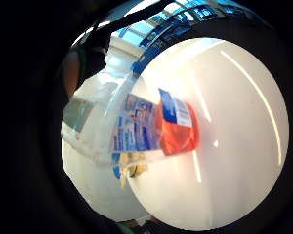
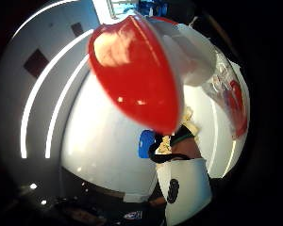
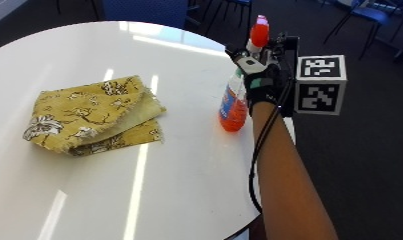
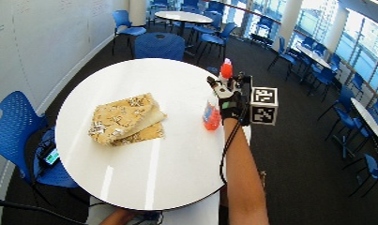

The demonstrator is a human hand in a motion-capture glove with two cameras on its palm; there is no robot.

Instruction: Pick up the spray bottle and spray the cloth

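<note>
A spray bottle [image 3: 233, 107] with a red nozzle head, a blue label and orange liquid stands upright near the right edge of the round white table [image 3: 188, 190]. My gloved right hand [image 3: 264, 82] grips it around the neck, just under the head. Whether its base touches the table I cannot tell. A folded yellow floral cloth [image 3: 94, 115] lies flat to the left of the bottle, a short gap away. The red head [image 2: 137, 70] fills the thumb side palm view. The bottle body [image 1: 156, 126] crosses the little finger side palm view, with a bit of the cloth [image 1: 132, 168] behind it.
The table's right edge runs just beside the bottle and my forearm. In the wide outside view a blue chair [image 4: 13, 122] stands at the table's left, and further blue chairs and another round table [image 4: 184, 16] are at the back.
</note>
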